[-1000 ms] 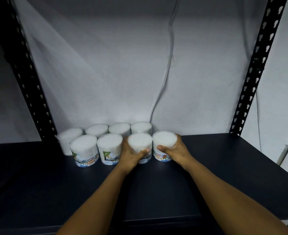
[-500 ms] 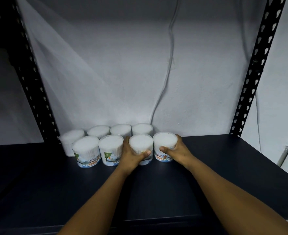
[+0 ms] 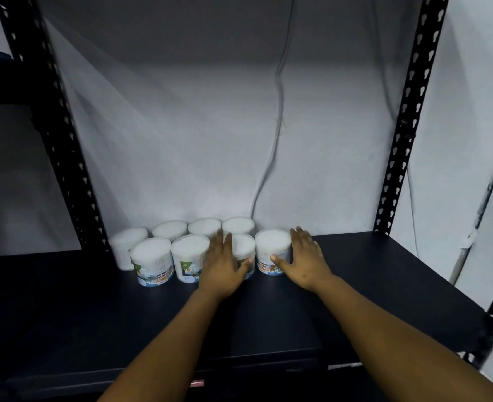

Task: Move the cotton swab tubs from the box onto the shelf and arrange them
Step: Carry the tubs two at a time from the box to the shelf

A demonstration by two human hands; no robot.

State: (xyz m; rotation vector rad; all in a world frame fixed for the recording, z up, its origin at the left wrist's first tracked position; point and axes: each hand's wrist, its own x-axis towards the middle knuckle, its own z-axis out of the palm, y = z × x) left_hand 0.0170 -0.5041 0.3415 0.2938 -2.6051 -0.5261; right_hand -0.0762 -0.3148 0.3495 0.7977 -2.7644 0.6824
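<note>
Several round cotton swab tubs with white tops stand in two rows on the dark shelf (image 3: 384,285), against its back left. My left hand (image 3: 225,262) lies with straightened fingers against the third tub of the front row (image 3: 243,246), thumb along its front. My right hand (image 3: 304,261) is open beside the rightmost front tub (image 3: 272,248), fingers up its right side, thumb touching its label. The two front tubs on the left (image 3: 152,262) stand free. The box is out of view.
Black perforated uprights rise at the left (image 3: 62,146) and right (image 3: 407,117) of the shelf. A grey cable (image 3: 277,134) hangs down the white wall behind the tubs. The right half of the shelf carries nothing.
Both hands have loosened from gripping the two right front tubs; the fingers are straight now and the hands have drawn slightly back. The tubs stay in place.
</note>
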